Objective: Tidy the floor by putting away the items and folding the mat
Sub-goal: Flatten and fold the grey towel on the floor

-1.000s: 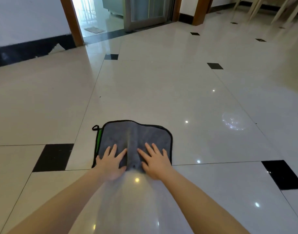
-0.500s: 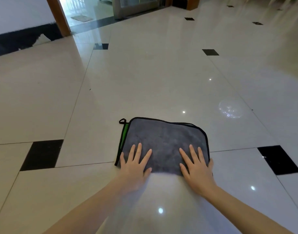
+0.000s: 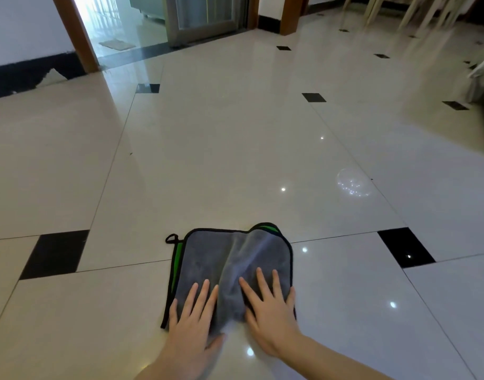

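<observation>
A grey microfibre mat with black edging and a green underside [image 3: 229,267] lies on the glossy cream tiled floor with black inset squares [image 3: 235,149], bunched into a raised ridge down its middle. The left hand [image 3: 192,322] and right hand [image 3: 271,311] press flat on its near edge, each grip spread, fingers straight, either side of the ridge.

Mat [image 3: 229,270] on floor [image 3: 235,160]; left hand [image 3: 191,325], right hand [image 3: 271,316] atop, probably flat.
</observation>
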Tool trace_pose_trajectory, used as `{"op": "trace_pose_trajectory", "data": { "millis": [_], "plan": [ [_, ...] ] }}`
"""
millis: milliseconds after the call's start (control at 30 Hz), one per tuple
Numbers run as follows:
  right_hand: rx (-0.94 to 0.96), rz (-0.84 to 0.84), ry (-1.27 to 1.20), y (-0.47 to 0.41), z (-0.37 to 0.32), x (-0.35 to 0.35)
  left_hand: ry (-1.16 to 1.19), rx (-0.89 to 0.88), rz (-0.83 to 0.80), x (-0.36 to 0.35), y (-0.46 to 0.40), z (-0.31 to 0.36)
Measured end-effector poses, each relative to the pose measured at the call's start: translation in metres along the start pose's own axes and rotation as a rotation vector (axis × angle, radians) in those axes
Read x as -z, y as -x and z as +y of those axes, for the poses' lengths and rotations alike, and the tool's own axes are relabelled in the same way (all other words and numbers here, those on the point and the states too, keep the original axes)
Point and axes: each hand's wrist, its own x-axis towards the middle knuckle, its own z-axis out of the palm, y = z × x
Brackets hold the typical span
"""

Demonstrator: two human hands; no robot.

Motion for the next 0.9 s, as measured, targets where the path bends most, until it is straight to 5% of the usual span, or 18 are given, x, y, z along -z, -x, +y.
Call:
{"op": "trace_pose_trajectory", "data": {
  "millis": [167, 500, 600, 767, 900],
  "plan": [
    [0.051, -0.011, -0.021, -0.001, -0.007, 0.01, 0.038, 0.177, -0.082, 0.007, -0.012, 0.001],
    [0.116, 0.031, 0.034, 0.025, 0.027, 0.017, 0.171, 0.238, -0.172, 0.025, -0.022, 0.028],
    [0.034, -0.094, -0.201, 0.023, 0.028, 0.026, 0.386, 0.268, -0.186, 0.031, -0.035, 0.039],
    [-0.104, -0.036, -0.85, 0.01, 0.023, 0.057, 1.019, 0.115, -0.054, 0.048, -0.046, 0.051],
    [-0.218, -0.065, -1.168, 0.008, 0.012, 0.068, 1.149, 0.043, -0.085, 0.058, -0.049, 0.068]
  ]
}}
